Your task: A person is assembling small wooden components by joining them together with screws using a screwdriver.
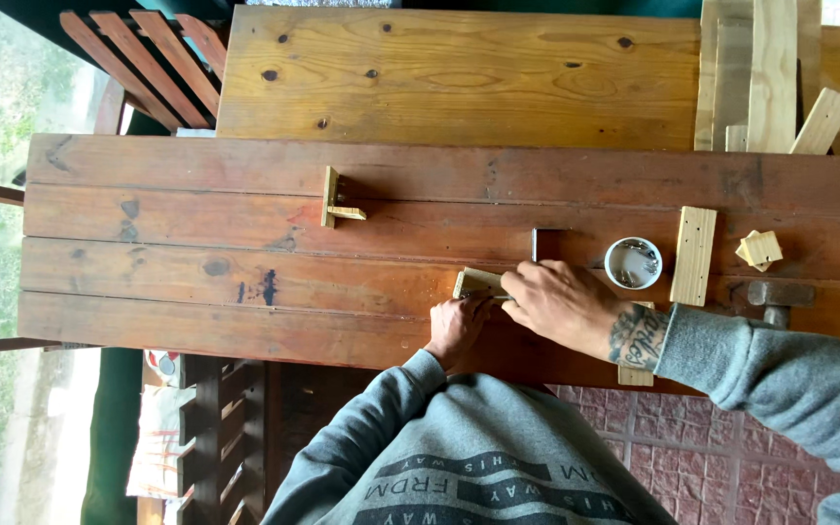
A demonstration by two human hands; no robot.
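Note:
A small pale wooden block lies on the dark red plank table near its front edge. My left hand is closed on the block's near end and holds it down. My right hand, with a tattooed wrist, reaches in from the right. Its fingertips are pinched on something small and thin at the block's right edge; I cannot tell what it is. A dark square piece stands just beyond my right hand.
A white round tub of metal fasteners, a pale drilled strip, small wood offcuts and a hammer lie to the right. A small wooden bracket sits mid-table. A pine board and stacked slats lie behind.

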